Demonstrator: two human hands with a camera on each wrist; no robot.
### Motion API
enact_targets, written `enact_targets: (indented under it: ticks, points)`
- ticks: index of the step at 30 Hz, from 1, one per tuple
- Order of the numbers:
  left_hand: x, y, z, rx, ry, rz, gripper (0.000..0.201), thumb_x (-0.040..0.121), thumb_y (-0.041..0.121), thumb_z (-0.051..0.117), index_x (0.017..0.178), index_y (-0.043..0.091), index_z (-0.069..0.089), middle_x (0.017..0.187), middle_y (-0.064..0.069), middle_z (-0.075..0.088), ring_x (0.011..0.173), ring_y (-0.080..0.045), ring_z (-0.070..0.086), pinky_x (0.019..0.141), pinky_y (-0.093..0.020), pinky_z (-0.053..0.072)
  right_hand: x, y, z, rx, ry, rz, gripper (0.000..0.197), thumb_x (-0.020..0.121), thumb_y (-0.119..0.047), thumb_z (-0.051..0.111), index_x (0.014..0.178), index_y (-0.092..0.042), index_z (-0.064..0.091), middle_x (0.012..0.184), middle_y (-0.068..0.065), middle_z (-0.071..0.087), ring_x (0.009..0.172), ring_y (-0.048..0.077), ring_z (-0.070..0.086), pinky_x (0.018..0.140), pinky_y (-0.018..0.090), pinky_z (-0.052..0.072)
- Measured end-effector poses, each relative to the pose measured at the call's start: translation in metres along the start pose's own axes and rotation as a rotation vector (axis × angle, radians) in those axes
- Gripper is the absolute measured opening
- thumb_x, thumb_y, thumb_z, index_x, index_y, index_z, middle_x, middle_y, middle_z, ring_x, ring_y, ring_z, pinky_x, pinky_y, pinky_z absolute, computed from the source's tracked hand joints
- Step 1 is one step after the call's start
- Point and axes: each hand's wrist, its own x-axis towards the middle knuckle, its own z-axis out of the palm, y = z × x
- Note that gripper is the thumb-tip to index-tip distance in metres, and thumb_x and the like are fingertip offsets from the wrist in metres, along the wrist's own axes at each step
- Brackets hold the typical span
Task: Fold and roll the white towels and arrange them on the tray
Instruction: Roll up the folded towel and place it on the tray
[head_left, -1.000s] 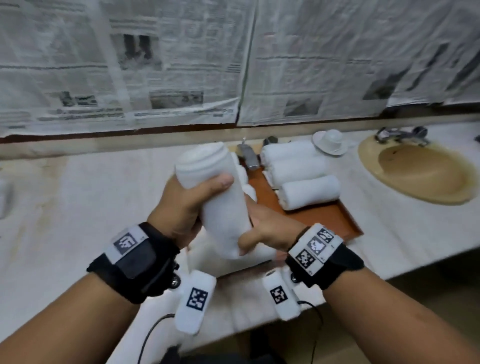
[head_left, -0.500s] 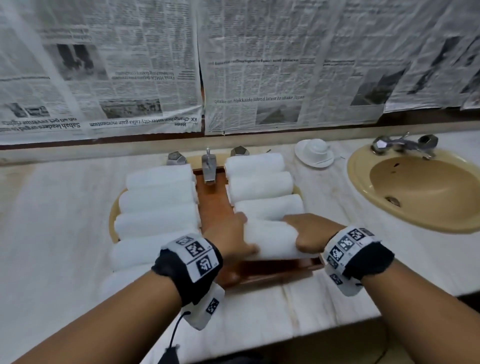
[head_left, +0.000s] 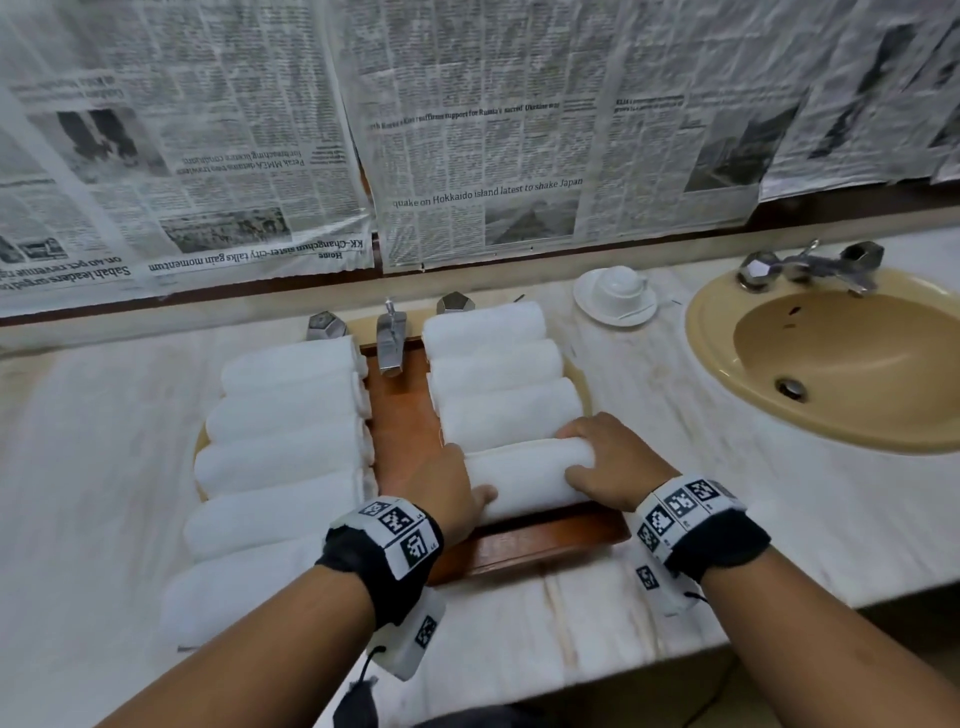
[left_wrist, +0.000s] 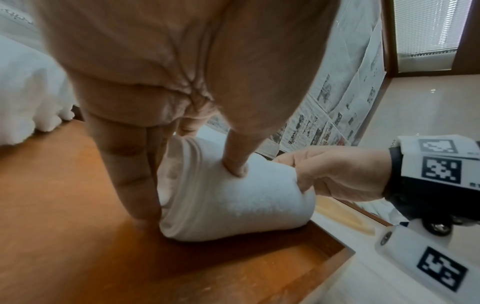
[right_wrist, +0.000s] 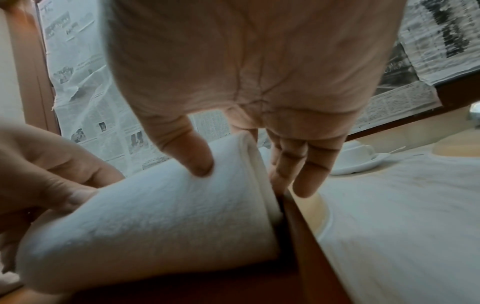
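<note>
A wooden tray (head_left: 535, 545) lies on the marble counter. Several white rolled towels (head_left: 285, 410) fill its left column, and three more (head_left: 498, 379) lie in the right column. In front of those lies a further rolled towel (head_left: 524, 475), on the tray floor (left_wrist: 103, 246). My left hand (head_left: 467, 483) grips its left end, fingers (left_wrist: 135, 185) against the end face and thumb on top. My right hand (head_left: 576, 452) grips the right end (right_wrist: 254, 185), thumb pressed into the top, fingers (right_wrist: 298, 170) down beside the tray wall (right_wrist: 306, 246).
A metal faucet (head_left: 389, 338) reaches over the back of the tray. A white cup on a saucer (head_left: 615, 291) sits behind on the right, beside a tan sink (head_left: 831, 364) with taps (head_left: 810, 265). Newspaper covers the wall. The counter's front edge is near my wrists.
A second ago both hands held the roll upright above the counter. They have laid it flat at the front of the right column, and it has settled slightly since.
</note>
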Motion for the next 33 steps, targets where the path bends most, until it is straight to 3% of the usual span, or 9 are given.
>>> enact_targets:
  ticks: [3,7,10,14,18,22,26,30,33]
  points:
    - [0.003,-0.003,0.009,0.048,0.070,-0.024,0.055,0.087,0.065,0.053,0.116,0.018,0.056,0.109,-0.002,0.061,0.098,-0.021,0.058,0.088,-0.035,0.049,0.000,0.004,0.001,-0.016,0.101,0.007,0.043,0.074,-0.036,0.066,0.116,-0.031,0.061,0.111,-0.005,0.042,0.105,0.014,0.041,0.095,0.030,0.039]
    - [0.011,-0.007,0.016,0.025,0.126,-0.046,0.072,0.089,0.066,0.049,0.132,0.008,0.049,0.132,-0.006,0.055,0.118,-0.028,0.053,0.105,-0.038,0.041,0.003,0.003,-0.003,0.147,0.169,0.087,0.030,0.077,-0.029,0.072,0.105,-0.026,0.060,0.104,-0.006,0.059,0.094,0.013,0.056,0.079,0.026,0.042]
    - [0.021,-0.013,0.018,-0.109,0.076,-0.108,0.076,0.085,0.071,0.051,0.128,0.008,0.054,0.123,-0.007,0.062,0.111,-0.026,0.058,0.100,-0.038,0.046,0.008,0.001,-0.004,0.201,0.148,0.150,0.029,0.080,-0.027,0.071,0.107,-0.025,0.060,0.104,-0.004,0.063,0.092,0.012,0.057,0.076,0.026,0.041]
    - [0.022,-0.018,0.024,-0.162,0.076,-0.112,0.079,0.077,0.075,0.053,0.120,0.009,0.058,0.112,-0.005,0.066,0.101,-0.024,0.062,0.092,-0.038,0.051,0.005,0.001,-0.005,0.105,0.161,0.184,0.033,0.084,-0.033,0.072,0.108,-0.023,0.052,0.100,-0.003,0.059,0.092,0.017,0.057,0.076,0.029,0.042]
    - [0.021,-0.015,0.029,-0.143,0.109,-0.138,0.080,0.076,0.078,0.051,0.120,0.011,0.058,0.112,-0.004,0.065,0.099,-0.024,0.062,0.092,-0.038,0.051,0.000,0.004,0.000,0.095,0.126,0.286,0.034,0.090,-0.048,0.064,0.102,-0.018,0.055,0.096,-0.001,0.060,0.086,0.019,0.057,0.070,0.032,0.042]
    - [0.018,-0.011,0.027,-0.101,0.112,-0.133,0.075,0.082,0.076,0.050,0.120,0.012,0.058,0.115,-0.004,0.064,0.102,-0.024,0.060,0.094,-0.038,0.049,0.000,0.005,0.003,0.145,0.130,0.303,0.034,0.090,-0.048,0.063,0.099,-0.015,0.055,0.093,0.002,0.060,0.080,0.021,0.057,0.074,0.037,0.051]
    - [0.015,-0.016,0.029,-0.174,0.143,-0.104,0.080,0.078,0.077,0.052,0.128,0.014,0.054,0.121,-0.003,0.062,0.108,-0.025,0.059,0.098,-0.039,0.048,-0.006,-0.008,0.005,0.051,0.150,0.282,0.034,0.091,-0.044,0.057,0.107,-0.015,0.053,0.107,0.008,0.060,0.084,0.020,0.054,0.063,0.031,0.039]
    - [0.010,-0.020,0.029,-0.239,0.158,-0.083,0.089,0.065,0.084,0.049,0.126,0.019,0.049,0.112,0.000,0.063,0.099,-0.024,0.061,0.091,-0.041,0.052,-0.016,-0.017,0.014,0.018,0.240,0.293,0.050,0.087,-0.046,0.055,0.128,-0.017,0.048,0.122,0.007,0.049,0.101,0.026,0.056,0.082,0.039,0.049]
    - [0.007,-0.024,0.038,-0.217,0.207,-0.069,0.098,0.055,0.091,0.038,0.124,0.023,0.050,0.109,0.003,0.062,0.097,-0.021,0.060,0.090,-0.039,0.052,-0.024,-0.019,0.023,0.029,0.260,0.309,0.057,0.087,-0.046,0.054,0.135,-0.018,0.042,0.130,0.007,0.044,0.111,0.030,0.053,0.092,0.044,0.048]
